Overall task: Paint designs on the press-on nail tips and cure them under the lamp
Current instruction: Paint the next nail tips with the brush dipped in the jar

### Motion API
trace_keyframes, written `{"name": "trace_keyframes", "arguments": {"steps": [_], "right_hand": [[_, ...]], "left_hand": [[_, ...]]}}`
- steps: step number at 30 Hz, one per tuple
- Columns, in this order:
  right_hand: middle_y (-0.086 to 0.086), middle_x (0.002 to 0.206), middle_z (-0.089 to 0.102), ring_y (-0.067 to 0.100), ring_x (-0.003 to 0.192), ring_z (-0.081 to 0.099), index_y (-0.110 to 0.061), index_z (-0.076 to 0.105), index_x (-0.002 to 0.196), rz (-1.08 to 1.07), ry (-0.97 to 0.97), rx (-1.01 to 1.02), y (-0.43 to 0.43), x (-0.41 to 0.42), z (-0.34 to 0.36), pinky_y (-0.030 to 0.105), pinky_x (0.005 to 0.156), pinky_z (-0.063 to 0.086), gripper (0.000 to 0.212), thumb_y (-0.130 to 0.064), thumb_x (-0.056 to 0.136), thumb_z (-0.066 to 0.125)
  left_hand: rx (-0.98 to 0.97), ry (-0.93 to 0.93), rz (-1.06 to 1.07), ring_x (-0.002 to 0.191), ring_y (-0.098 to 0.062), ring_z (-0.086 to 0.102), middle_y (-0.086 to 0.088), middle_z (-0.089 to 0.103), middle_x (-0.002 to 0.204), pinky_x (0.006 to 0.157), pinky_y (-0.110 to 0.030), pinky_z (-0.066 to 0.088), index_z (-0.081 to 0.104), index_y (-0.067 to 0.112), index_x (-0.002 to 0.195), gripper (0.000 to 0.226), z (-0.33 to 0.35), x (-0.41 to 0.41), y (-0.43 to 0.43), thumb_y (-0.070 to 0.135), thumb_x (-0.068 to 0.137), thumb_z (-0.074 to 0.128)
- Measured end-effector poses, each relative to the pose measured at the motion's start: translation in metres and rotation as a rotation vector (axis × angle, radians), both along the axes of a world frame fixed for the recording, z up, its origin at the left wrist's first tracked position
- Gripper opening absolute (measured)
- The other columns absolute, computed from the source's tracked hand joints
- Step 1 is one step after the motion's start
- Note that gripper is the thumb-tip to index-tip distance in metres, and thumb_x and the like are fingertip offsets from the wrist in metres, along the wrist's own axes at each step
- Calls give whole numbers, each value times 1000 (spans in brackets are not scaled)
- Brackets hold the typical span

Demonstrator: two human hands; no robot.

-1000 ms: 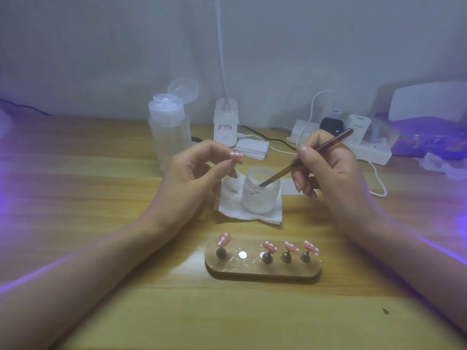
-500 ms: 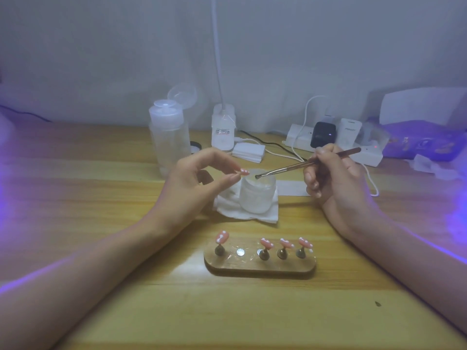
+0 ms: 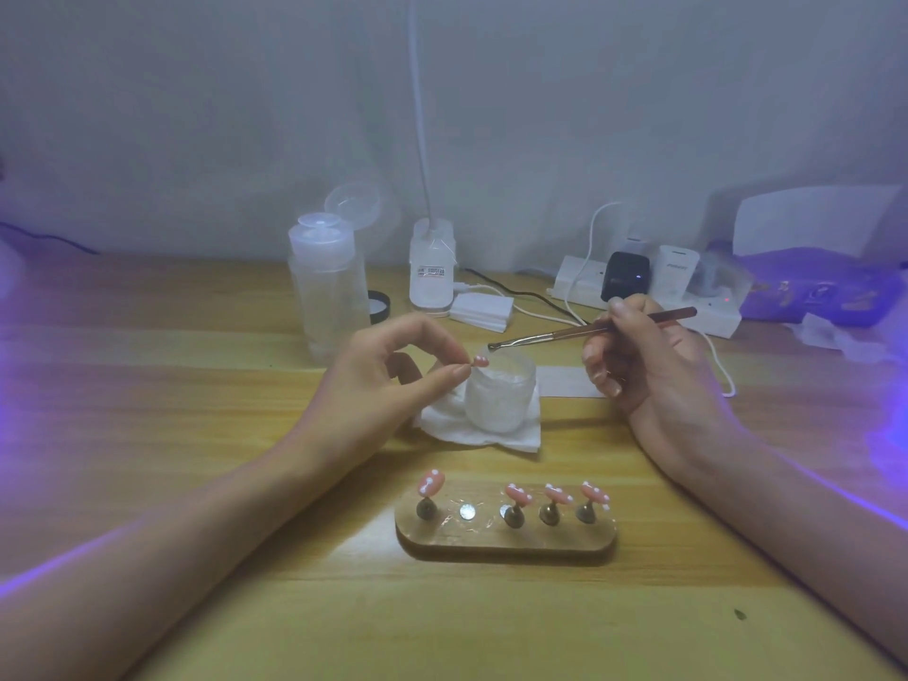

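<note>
- Fingers (image 3: 449, 373) of the left hand (image 3: 373, 385) pinched a pink nail tip (image 3: 481, 360) mid-frame.
- Right hand (image 3: 653, 371) fingers (image 3: 615, 306) pinched a thin brush (image 3: 565, 335), its tip over the white jar (image 3: 501, 400).

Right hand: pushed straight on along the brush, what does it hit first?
Probably the pink nail tip pinched in the left hand: the brush in the right hand points left and slightly down, its tip just short of it, above the frosted jar. Depth is unclear, so it may pass behind.
</note>
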State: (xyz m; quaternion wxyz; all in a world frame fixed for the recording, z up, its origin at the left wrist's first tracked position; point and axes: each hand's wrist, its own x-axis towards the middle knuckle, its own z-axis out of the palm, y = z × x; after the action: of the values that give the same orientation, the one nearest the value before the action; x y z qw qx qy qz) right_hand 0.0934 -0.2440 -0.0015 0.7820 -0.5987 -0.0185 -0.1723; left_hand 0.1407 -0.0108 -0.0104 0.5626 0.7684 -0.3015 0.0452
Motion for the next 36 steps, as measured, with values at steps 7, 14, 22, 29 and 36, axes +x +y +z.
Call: {"name": "trace_keyframes", "arguments": {"steps": [7,14,22,29,36], "right_hand": [[3,58,64,11,50,54,-29,59,64,37,-3,-87,2,-1,-1,17,45,37,24,-33,88,58],[4,61,66,10,51,52,-24,55,73,31,-44,-73,0,-1,-1,17,45,37,22,-31,93,60],[5,61,65,11,48,48,-19,51,78,0,-60,-106,-1,-1,-2,18,43,35,22,-25,99,54],[4,60,65,10,46,47,-17,49,79,-10,-40,-112,-1,-1,-3,17,42,34,23,-22,101,52],[5,60,65,10,45,46,-19,49,76,-18,-11,-114,0,0,-2,16,41,32,25,-21,101,51]], "left_hand": [[5,-45,-13,41,0,43,26,59,58,47,-7,34,67,12,83,9,1,-1,0,12,88,75],[-18,-76,-31,41,-3,38,27,56,52,45,-7,34,66,10,84,8,1,-2,-1,9,89,73],[-11,-100,-31,43,-7,42,25,56,52,49,-10,38,66,9,85,8,0,-1,0,9,89,72],[-8,-92,-16,46,-15,44,19,50,46,51,-12,40,67,12,83,9,-1,0,0,10,89,73],[-9,-92,-27,44,-9,44,22,54,50,51,-9,37,66,11,83,9,-1,0,0,10,88,74]]}}
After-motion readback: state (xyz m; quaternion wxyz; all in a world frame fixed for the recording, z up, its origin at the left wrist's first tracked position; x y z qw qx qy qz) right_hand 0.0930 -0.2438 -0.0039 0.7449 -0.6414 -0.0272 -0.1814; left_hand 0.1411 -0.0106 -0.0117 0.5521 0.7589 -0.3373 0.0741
